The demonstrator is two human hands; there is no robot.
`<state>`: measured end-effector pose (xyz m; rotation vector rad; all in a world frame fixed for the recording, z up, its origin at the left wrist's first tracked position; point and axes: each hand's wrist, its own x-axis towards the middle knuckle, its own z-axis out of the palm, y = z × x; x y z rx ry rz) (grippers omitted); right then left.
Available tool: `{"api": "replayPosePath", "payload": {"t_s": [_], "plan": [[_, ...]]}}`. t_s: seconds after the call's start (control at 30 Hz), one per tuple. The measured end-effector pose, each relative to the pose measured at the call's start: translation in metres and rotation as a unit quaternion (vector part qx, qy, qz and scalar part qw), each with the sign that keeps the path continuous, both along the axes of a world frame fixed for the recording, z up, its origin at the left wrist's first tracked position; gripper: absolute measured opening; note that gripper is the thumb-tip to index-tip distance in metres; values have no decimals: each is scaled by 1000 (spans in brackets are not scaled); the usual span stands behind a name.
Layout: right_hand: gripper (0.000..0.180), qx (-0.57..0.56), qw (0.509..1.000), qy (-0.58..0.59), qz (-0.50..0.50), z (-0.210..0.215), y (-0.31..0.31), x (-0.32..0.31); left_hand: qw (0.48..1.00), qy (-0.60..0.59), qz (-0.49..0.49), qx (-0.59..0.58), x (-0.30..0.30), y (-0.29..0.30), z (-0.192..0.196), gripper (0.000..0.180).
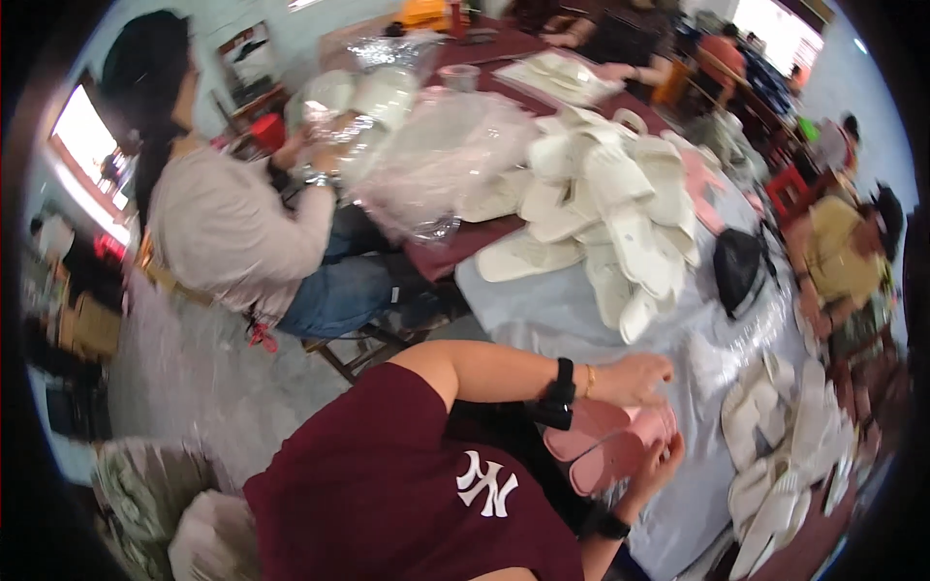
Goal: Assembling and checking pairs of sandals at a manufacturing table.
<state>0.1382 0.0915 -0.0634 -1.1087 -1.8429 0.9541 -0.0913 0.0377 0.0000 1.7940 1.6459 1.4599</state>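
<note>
Pink slippers [608, 443] are held between two hands above a grey-covered table [542, 310].

The pair is gripped from above by the left hand [635, 378], fingers curled over its edge, and supported from below by the right hand [657, 463], fingers partly closed around the soles. A heap of white slippers [610, 203] is piled beyond the pair; a black pouch [736, 266] lies just beside that heap.

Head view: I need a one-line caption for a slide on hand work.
Left hand and right hand hold pink slippers beside heaped white slippers on a table.
</note>
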Motion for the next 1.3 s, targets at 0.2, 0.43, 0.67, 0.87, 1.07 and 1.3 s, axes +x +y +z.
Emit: {"api": "replayPosePath", "payload": {"t_s": [0.2,0.43,0.67,0.87,1.07,1.3], "plan": [[43,77,991,-23,105,3,-2,12,973,165,101,124,23,-57,-16,40],[65,49,987,-118,95,37,-21,-32,970,175,45,-162,51,-68,-39,30],[58,59,987,-104,104,30,-12,-40,959,188,106,-182,46,-41,-41,14],[52,54,990,-102,77,-5,11,-9,959,255,100,-70,10,-70,34,13],[47,56,992,-98,59,-54,44,40,961,-180,-25,210,-113,1,91,7],[41,58,993,-101,22,-100,65,122,859,229,439,130,-211,26,200,15]]}}
